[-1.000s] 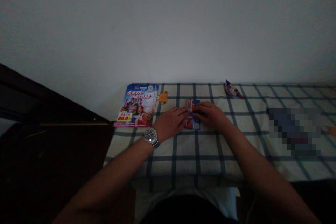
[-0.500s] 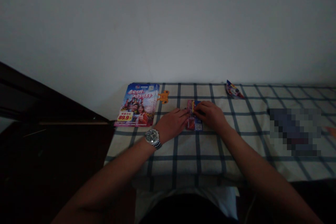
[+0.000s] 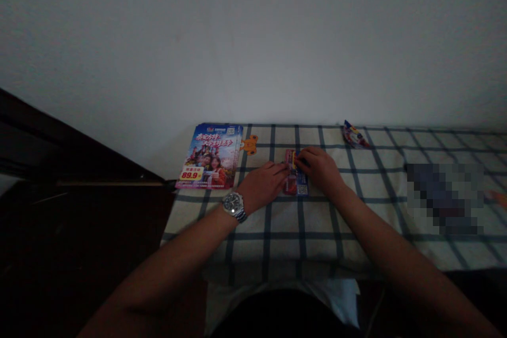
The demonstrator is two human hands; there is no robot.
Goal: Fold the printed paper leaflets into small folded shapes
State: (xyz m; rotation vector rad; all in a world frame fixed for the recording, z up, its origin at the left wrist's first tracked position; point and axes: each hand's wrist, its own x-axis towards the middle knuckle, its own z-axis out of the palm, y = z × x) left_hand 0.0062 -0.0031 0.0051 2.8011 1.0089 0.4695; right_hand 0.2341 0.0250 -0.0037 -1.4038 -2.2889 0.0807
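On the bench (image 3: pixel 317 227), nearer its back edge, the leaflet (image 3: pixel 297 180) seems mid-fold, flattened left hand (image 3: pixel 263 185) and curled right hand (image 3: pixel 320 169) (grip unclear) touching it; a neat crease next calls for even pressure.

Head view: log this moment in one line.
left hand: touching folded flyer; right hand: at folded flyer's upper right, grip unclear; flyer stack: left of hands; folded paper piece: beyond, right of hands

Small red-and-blue printed leaflet (image 3: pixel 296 183), lying on checked cloth (image 3: pixel 283 224).
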